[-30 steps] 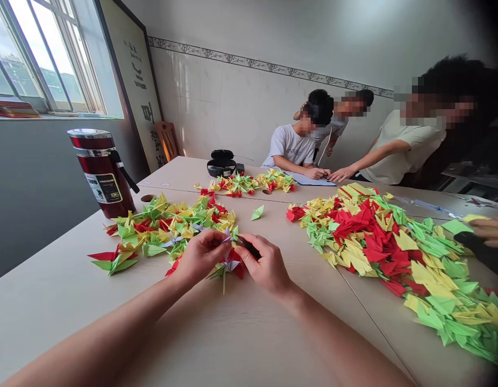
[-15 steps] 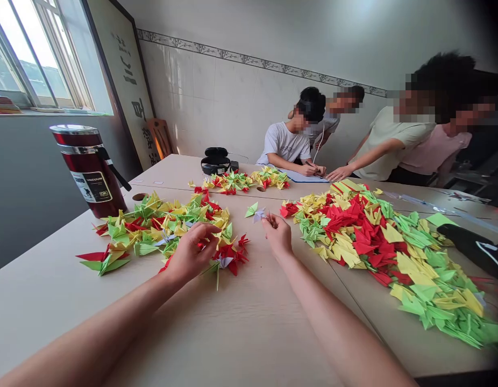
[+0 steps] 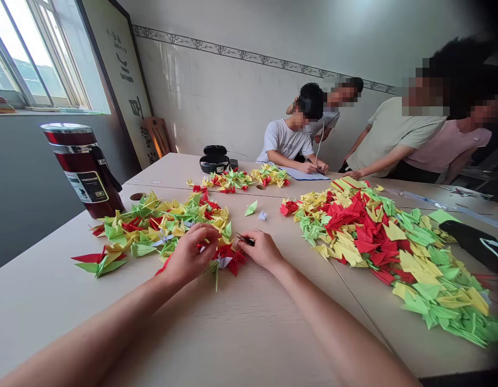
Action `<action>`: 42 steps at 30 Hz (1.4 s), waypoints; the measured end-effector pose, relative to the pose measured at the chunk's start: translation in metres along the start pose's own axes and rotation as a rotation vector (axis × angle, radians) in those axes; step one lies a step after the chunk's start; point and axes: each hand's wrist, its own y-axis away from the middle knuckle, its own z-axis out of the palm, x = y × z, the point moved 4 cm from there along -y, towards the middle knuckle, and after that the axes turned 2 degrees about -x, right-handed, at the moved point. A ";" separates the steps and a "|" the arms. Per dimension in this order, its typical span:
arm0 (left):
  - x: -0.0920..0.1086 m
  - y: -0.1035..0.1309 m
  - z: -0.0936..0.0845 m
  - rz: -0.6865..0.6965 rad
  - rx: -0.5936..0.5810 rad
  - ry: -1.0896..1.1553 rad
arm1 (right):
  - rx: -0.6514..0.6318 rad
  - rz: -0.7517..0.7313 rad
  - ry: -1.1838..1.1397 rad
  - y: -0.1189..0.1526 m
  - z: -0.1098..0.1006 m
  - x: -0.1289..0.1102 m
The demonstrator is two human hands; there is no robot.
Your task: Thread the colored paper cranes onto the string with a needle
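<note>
My left hand [image 3: 196,250] is closed, its thumb and fingers curled together at the near edge of a pile of folded paper cranes [image 3: 166,220]; whatever is between the fingertips is hidden. Just right of it, my right hand [image 3: 263,250] pinches a slim dark tool [image 3: 246,239], its tip pointing left toward red cranes [image 3: 235,263]. The tool looks like tweezers, but it is too small to be sure. Beyond my right hand, a small white folded paper [image 3: 262,215] and a green paper crane [image 3: 251,208] lie apart on the table.
At right spreads a large heap of red, yellow and green folded papers [image 3: 362,236]. A dark red vacuum flask [image 3: 85,174] stands at left. Farther back are more cranes [image 3: 233,180] and an open black case [image 3: 214,160]. Several people are across the table, one writing on a sheet [image 3: 303,174].
My right hand has let go of the white folded paper and moved left and nearer, beside my left hand. The dark tool now shows in it. My left hand has barely moved.
</note>
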 end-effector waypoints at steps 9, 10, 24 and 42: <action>0.004 0.000 0.003 0.019 -0.069 0.049 | 0.083 0.071 -0.129 -0.002 -0.001 0.013; 0.003 0.000 0.003 0.010 -0.069 0.049 | 0.105 0.090 -0.156 -0.002 -0.002 0.016; 0.003 0.008 0.019 -0.263 -0.186 0.529 | 0.015 0.248 -0.960 0.019 0.003 -0.039; 0.007 0.003 -0.001 -0.106 0.056 -0.015 | 0.237 -0.449 0.257 0.036 -0.013 -0.068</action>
